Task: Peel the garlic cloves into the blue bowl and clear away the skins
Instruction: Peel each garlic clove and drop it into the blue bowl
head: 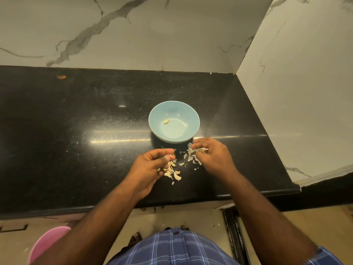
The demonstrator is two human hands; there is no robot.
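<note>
Black polished countertop [76,131] is backed by veined marble walls [133,35]. One blue bowl [188,111] with one peeled clove [166,121] is seen. Garlic cloves [172,172] are pinched by the left hand [152,165]; skins [192,156] are gathered in the curled right hand [212,155].

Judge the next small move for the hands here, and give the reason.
Probably the left hand should bring the clove it pinches to the right hand for peeling. The bowl holds only one clove, unpeeled cloves lie under the left hand, and the right hand's fingers sit among loose skins, so peeling looks unfinished.
</note>
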